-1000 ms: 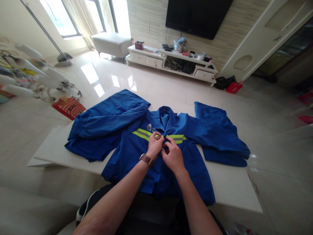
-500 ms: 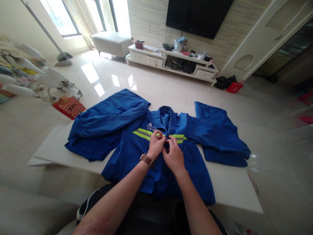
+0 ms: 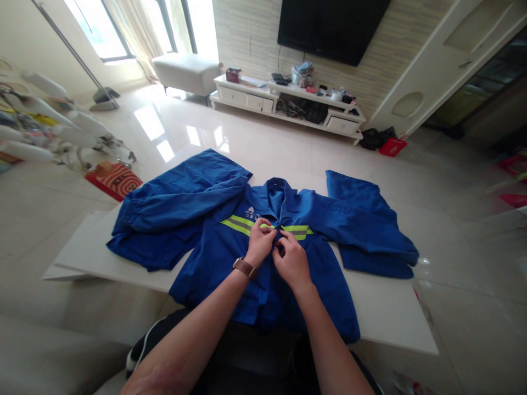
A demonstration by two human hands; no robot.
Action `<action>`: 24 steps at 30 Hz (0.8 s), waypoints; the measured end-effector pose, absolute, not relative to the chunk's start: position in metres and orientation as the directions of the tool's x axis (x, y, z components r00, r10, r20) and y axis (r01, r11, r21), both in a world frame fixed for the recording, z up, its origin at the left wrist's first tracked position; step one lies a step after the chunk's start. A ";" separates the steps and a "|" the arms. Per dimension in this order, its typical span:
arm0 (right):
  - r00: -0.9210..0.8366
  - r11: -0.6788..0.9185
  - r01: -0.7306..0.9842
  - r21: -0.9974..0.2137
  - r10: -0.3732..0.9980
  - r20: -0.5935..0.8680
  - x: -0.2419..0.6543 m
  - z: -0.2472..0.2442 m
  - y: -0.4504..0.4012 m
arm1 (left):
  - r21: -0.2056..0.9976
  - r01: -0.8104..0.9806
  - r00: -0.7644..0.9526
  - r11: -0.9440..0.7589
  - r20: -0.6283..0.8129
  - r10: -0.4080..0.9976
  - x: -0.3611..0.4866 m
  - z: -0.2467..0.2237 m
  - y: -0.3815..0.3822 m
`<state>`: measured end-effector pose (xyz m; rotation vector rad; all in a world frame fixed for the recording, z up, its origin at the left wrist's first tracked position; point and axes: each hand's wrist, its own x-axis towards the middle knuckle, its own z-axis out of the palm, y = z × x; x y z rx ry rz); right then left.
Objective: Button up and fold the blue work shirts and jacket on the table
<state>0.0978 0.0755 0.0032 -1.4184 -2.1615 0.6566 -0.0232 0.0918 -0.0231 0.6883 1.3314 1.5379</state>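
A blue work jacket with a yellow-green and grey reflective stripe lies front up, collar away from me and sleeves spread to both sides. My left hand, with a brown-strapped watch on the wrist, pinches the front placket at stripe height. Close beside it, my right hand has its fingers bent onto the other side of the same placket. Whether a button is between the fingertips is hidden. More folded blue cloth lies under the right sleeve, and another blue piece is under the left one.
The jacket rests on a white table. Past it stand a low white TV cabinet with small items on top and a pale bench. An orange-red bag is at the left, and a red bag sits on the floor at the right.
The view has shifted very slightly. Both hands stay at the jacket's placket, with only a small movement of the fingers.
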 end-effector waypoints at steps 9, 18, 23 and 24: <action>-0.390 0.382 0.675 -0.631 0.911 0.134 0.098 0.003 0.075 | 0.964 -0.264 -0.409 0.020 -0.131 0.903 -0.024 -0.027 0.094; -0.415 0.396 0.656 -0.642 0.901 0.131 0.097 0.003 0.072 | 0.950 -0.298 -0.442 0.092 -0.222 0.869 -0.026 -0.021 0.092; -0.412 0.392 0.648 -0.653 0.901 0.132 0.096 0.005 0.072 | 0.918 -0.368 -0.473 0.146 -0.320 0.821 -0.026 -0.017 0.093; -0.412 0.389 0.650 -0.653 0.902 0.127 0.096 0.005 0.072 | 0.913 -0.380 -0.473 0.150 -0.331 0.816 -0.026 -0.016 0.093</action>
